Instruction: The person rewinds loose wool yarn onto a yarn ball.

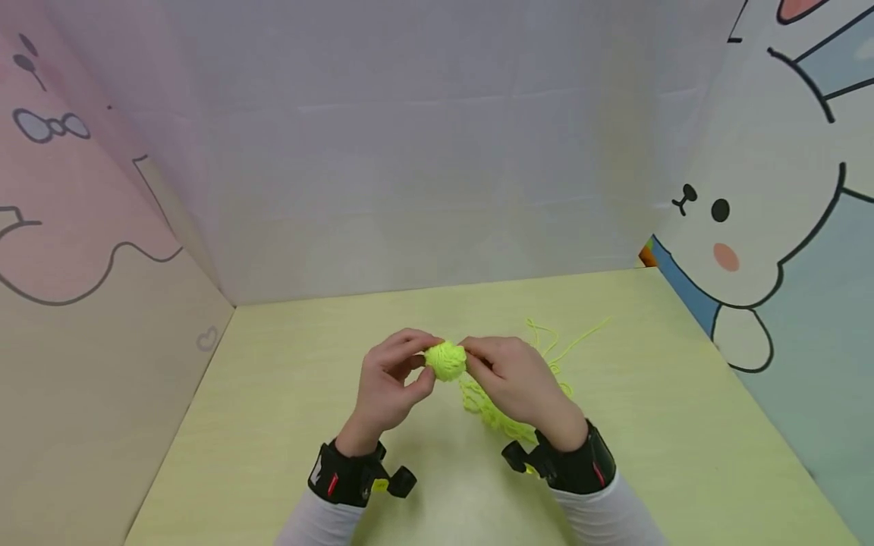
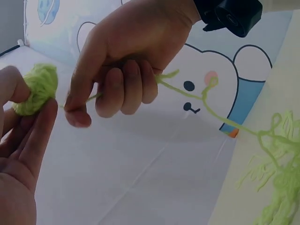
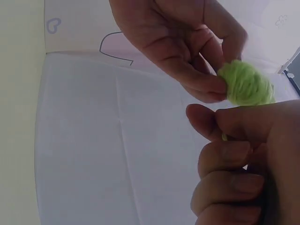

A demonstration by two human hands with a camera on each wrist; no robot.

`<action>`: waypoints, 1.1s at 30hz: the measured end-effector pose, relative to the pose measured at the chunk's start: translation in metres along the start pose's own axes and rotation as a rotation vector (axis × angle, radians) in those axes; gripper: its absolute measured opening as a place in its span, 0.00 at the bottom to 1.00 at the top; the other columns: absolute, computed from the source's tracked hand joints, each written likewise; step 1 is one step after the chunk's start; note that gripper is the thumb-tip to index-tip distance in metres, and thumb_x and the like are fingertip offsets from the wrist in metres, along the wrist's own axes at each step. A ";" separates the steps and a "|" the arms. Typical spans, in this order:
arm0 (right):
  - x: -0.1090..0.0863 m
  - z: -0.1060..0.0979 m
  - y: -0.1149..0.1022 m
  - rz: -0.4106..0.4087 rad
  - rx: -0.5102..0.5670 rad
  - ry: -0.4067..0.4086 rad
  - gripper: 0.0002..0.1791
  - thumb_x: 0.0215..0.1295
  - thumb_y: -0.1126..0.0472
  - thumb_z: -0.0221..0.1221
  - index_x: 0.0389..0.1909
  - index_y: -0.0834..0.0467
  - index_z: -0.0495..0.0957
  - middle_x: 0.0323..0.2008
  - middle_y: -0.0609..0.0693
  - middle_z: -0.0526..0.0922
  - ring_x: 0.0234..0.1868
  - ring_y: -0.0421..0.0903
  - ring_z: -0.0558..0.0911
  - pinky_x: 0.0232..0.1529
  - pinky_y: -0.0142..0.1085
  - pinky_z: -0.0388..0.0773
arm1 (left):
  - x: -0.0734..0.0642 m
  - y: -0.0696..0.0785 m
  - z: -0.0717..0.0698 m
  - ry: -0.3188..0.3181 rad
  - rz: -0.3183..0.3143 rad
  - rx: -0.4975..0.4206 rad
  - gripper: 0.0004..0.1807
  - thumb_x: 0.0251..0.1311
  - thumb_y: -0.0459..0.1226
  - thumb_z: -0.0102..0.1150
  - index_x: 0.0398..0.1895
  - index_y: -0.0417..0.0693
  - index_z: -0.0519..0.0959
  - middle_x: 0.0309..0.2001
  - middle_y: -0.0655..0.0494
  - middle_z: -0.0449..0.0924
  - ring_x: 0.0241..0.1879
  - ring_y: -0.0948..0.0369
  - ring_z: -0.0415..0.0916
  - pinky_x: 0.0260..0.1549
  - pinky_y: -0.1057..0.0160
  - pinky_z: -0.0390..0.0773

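A small ball of neon yellow-green yarn [image 1: 446, 361] is held above the table between the fingertips and thumb of my left hand [image 1: 392, 383]. Just to its right, my right hand [image 1: 512, 375] pinches the yarn strand between thumb and forefinger, its other fingers curled. In the left wrist view, a short stretch of strand [image 2: 93, 97] runs from the ball [image 2: 40, 89] through the right hand [image 2: 126, 61] and on towards the loose yarn. That loose, tangled yarn [image 1: 493, 413] lies on the table, partly hidden beneath the right hand and wrist.
The pale yellow table [image 1: 300, 364] carries the loose yarn, with thin ends trailing to the back right. A white sheet [image 1: 423, 167] stands behind it. Printed panels with cartoon figures close off the left [image 1: 75, 189] and right [image 1: 758, 220]. Black camera bands circle both wrists.
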State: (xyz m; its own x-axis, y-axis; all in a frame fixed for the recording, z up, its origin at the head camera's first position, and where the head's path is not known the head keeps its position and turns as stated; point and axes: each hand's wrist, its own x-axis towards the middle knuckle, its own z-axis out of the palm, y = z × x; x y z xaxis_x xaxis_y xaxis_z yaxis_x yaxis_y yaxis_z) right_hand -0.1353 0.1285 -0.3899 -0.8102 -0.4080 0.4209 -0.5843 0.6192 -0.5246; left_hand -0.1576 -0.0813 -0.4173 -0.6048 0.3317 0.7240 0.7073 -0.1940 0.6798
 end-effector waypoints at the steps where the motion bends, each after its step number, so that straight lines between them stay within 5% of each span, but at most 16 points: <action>1: 0.000 0.002 -0.001 0.000 -0.008 -0.027 0.09 0.74 0.58 0.54 0.38 0.47 0.83 0.22 0.39 0.76 0.18 0.37 0.65 0.21 0.33 0.66 | -0.001 -0.001 0.000 0.049 -0.016 -0.005 0.21 0.51 0.14 0.57 0.50 0.28 0.80 0.45 0.37 0.78 0.42 0.51 0.77 0.39 0.64 0.84; 5: 0.002 0.009 -0.005 -0.008 -0.072 -0.123 0.09 0.75 0.54 0.53 0.40 0.45 0.83 0.29 0.36 0.82 0.23 0.35 0.71 0.25 0.32 0.72 | -0.001 -0.002 0.002 0.210 -0.096 0.032 0.20 0.56 0.17 0.56 0.52 0.32 0.80 0.47 0.38 0.78 0.45 0.50 0.75 0.41 0.65 0.84; 9: 0.000 0.011 -0.009 -0.030 -0.121 -0.185 0.10 0.75 0.52 0.53 0.38 0.44 0.82 0.29 0.33 0.80 0.25 0.33 0.73 0.28 0.32 0.76 | 0.007 0.012 0.005 0.325 -0.177 0.144 0.19 0.56 0.16 0.56 0.52 0.30 0.80 0.46 0.37 0.78 0.45 0.52 0.75 0.40 0.66 0.83; 12: -0.003 0.009 -0.012 -0.065 -0.142 -0.206 0.10 0.75 0.52 0.53 0.35 0.45 0.82 0.25 0.33 0.77 0.25 0.34 0.73 0.29 0.32 0.76 | 0.009 0.013 0.004 0.373 -0.195 0.249 0.19 0.54 0.15 0.57 0.51 0.28 0.80 0.44 0.37 0.78 0.43 0.53 0.77 0.39 0.65 0.84; 16: -0.007 0.003 -0.017 -0.135 -0.147 -0.158 0.10 0.73 0.55 0.54 0.32 0.46 0.80 0.23 0.33 0.72 0.23 0.33 0.70 0.26 0.30 0.73 | 0.002 -0.010 -0.006 0.369 -0.149 0.421 0.21 0.51 0.16 0.61 0.50 0.33 0.82 0.43 0.42 0.79 0.41 0.53 0.78 0.36 0.59 0.86; 19: -0.010 -0.003 -0.018 -0.207 -0.112 -0.057 0.09 0.71 0.57 0.55 0.31 0.46 0.80 0.23 0.33 0.72 0.22 0.32 0.69 0.23 0.29 0.71 | -0.001 -0.019 -0.012 0.273 -0.094 0.536 0.21 0.50 0.19 0.64 0.49 0.37 0.83 0.43 0.46 0.80 0.40 0.57 0.79 0.34 0.57 0.86; 23: -0.011 -0.009 -0.014 -0.275 -0.082 0.118 0.07 0.69 0.61 0.56 0.34 0.49 0.82 0.29 0.37 0.80 0.23 0.31 0.71 0.21 0.28 0.72 | -0.002 -0.021 -0.016 0.046 0.036 0.610 0.22 0.50 0.22 0.64 0.50 0.42 0.83 0.43 0.50 0.80 0.38 0.62 0.79 0.34 0.61 0.85; 28: -0.008 -0.014 -0.004 -0.236 -0.113 0.270 0.05 0.69 0.61 0.58 0.38 0.53 0.83 0.30 0.42 0.81 0.22 0.36 0.71 0.18 0.32 0.72 | 0.000 -0.015 -0.014 -0.199 0.192 0.560 0.23 0.49 0.23 0.64 0.51 0.43 0.82 0.45 0.53 0.80 0.38 0.65 0.77 0.33 0.67 0.83; 33: -0.005 -0.015 0.004 -0.169 -0.134 0.280 0.04 0.69 0.60 0.59 0.37 0.53 0.82 0.28 0.42 0.78 0.21 0.37 0.68 0.19 0.34 0.71 | 0.003 -0.006 -0.010 -0.305 0.260 0.486 0.24 0.46 0.23 0.64 0.50 0.42 0.82 0.44 0.53 0.80 0.38 0.66 0.76 0.34 0.70 0.82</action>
State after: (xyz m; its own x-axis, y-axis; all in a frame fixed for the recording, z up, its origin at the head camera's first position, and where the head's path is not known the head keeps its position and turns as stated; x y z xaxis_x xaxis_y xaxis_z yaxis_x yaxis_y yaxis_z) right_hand -0.1331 0.1433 -0.3825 -0.6472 -0.3240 0.6900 -0.6829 0.6487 -0.3359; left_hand -0.1675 -0.0885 -0.4185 -0.3097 0.5921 0.7440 0.9462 0.1146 0.3027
